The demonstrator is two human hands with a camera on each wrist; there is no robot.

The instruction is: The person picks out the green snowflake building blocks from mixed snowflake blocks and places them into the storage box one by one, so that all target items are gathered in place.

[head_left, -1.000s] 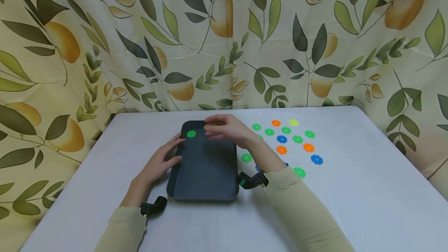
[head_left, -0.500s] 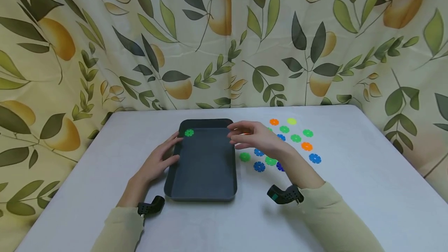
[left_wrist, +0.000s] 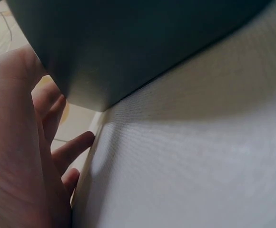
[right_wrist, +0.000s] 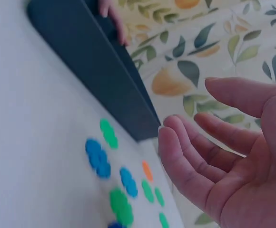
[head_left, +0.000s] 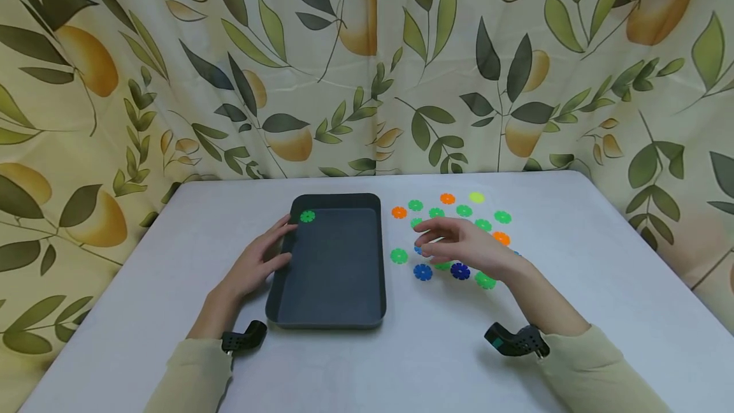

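A dark grey rectangular tray (head_left: 332,273) lies on the table, with one green notched, flower-like plastic disc (head_left: 308,216) near its far left corner. My left hand (head_left: 252,266) rests at the tray's left side, fingertips touching the rim and fingers spread. To the right of the tray my right hand (head_left: 470,248) hovers over a group of similar discs. Its fingers are loosely bent, and the right wrist view shows nothing between the thumb (right_wrist: 238,95) and fingers. Around it lie a green disc (head_left: 399,255), a blue disc (head_left: 423,272) and a dark blue disc (head_left: 460,271); others are partly hidden beneath the hand.
More discs lie toward the back, among them an orange disc (head_left: 448,198) and a yellow-green disc (head_left: 476,197). A white cloth covers the table (head_left: 344,375). Behind it hangs a curtain (head_left: 344,101) printed with leaves and fruit. Each wrist wears a black camera.
My right hand has moved from over the tray's far end rightward and toward me, above the loose discs. My left hand stays at the tray's left rim.
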